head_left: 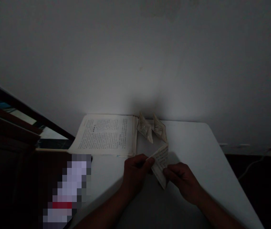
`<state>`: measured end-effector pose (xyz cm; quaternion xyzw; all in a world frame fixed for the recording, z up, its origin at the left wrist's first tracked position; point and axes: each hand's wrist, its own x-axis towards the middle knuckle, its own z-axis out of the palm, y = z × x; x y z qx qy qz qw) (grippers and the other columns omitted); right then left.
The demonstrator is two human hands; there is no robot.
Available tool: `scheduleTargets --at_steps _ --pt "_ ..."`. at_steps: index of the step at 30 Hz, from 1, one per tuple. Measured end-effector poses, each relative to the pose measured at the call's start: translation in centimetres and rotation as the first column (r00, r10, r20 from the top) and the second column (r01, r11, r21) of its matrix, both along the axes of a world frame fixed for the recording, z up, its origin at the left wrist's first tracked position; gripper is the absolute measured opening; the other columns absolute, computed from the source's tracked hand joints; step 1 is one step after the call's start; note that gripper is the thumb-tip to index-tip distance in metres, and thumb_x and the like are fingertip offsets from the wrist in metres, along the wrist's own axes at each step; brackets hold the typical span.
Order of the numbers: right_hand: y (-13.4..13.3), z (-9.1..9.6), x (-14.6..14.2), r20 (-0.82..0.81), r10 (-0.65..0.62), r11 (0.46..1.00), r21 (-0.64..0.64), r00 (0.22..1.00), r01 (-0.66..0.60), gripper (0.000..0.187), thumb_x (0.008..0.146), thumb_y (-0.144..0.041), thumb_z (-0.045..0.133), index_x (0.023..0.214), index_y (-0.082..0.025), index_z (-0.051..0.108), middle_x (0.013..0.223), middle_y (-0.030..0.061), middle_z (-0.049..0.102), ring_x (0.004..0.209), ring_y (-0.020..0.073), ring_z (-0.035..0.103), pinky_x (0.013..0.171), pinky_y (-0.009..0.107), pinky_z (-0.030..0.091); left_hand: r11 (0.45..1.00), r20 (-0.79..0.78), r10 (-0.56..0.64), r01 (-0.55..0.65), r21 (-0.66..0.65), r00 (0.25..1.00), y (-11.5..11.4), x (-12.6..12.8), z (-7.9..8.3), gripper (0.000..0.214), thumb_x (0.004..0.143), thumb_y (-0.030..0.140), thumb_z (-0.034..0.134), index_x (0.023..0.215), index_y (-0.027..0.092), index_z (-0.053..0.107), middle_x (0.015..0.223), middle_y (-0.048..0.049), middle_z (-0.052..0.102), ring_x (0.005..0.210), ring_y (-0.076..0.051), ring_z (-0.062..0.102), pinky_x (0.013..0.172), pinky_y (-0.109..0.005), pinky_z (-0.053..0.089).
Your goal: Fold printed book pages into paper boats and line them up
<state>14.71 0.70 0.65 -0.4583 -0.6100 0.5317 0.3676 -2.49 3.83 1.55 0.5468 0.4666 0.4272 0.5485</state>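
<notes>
Both my hands hold a folded sheet of printed paper (pixel 161 163) just above a white table (pixel 197 149). My left hand (pixel 135 173) pinches its left edge with closed fingers. My right hand (pixel 182 179) grips its lower right edge, fingers curled. Behind the sheet, two folded paper boats (pixel 152 128) stand side by side on the table, close to the wall.
An open book (pixel 105 135) with printed pages lies at the table's back left. A dark wooden frame (pixel 18 124) slants along the left side. A blurred-out patch (pixel 68 190) sits at the lower left. A pale wall (pixel 135 57) rises behind the table. Dim light.
</notes>
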Motion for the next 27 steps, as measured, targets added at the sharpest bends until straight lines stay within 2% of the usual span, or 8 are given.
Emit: scheduleTargets --at_steps 5,14,18,27 --pt "-0.05 0.01 -0.05 0.003 -0.017 0.998 0.06 1.0 0.017 0.04 0.089 -0.035 0.048 0.055 -0.016 0.058 0.049 -0.0037 0.056 0.046 0.0085 0.051 0.045 0.018 0.036 1.0 -0.007 -0.016 0.016 0.001 1.0 -0.11 0.04 -0.26 0.033 0.08 0.033 0.059 0.053 0.014 0.058 0.049 0.0021 0.053 0.049 -0.009 0.05 0.05 -0.018 0.038" --pt "0.0 0.14 -0.09 -0.037 0.039 0.999 0.001 0.999 -0.039 0.045 0.09 -0.043 0.042 0.06 -0.015 0.061 0.056 0.0013 0.06 0.055 0.0121 0.056 0.055 0.022 0.042 1.0 -0.006 0.019 -0.019 -0.018 1.0 0.32 -0.2 -0.13 0.035 0.08 0.034 0.059 0.051 0.014 0.058 0.047 0.002 0.054 0.049 -0.009 0.05 0.05 -0.019 0.038" --pt "-0.05 0.17 -0.13 -0.019 0.068 0.998 -0.007 0.998 -0.068 0.045 0.09 -0.043 0.042 0.063 -0.015 0.064 0.056 0.0018 0.061 0.054 0.0121 0.057 0.054 0.021 0.042 0.999 0.016 0.027 -0.026 -0.029 1.0 0.3 -0.15 -0.1 0.036 0.08 0.035 0.059 0.05 0.014 0.057 0.047 0.0019 0.053 0.048 -0.009 0.05 0.05 -0.019 0.038" --pt "-0.24 0.28 0.02 0.089 0.038 0.995 0.091 0.995 -0.046 0.045 0.09 -0.04 0.044 0.057 -0.015 0.062 0.05 -0.0004 0.059 0.047 0.0093 0.054 0.048 0.019 0.038 0.997 0.071 0.002 0.003 -0.073 0.998 0.26 -0.01 0.01 0.037 0.077 0.037 0.06 0.049 0.014 0.057 0.047 0.0005 0.054 0.049 -0.01 0.05 0.052 -0.02 0.038"
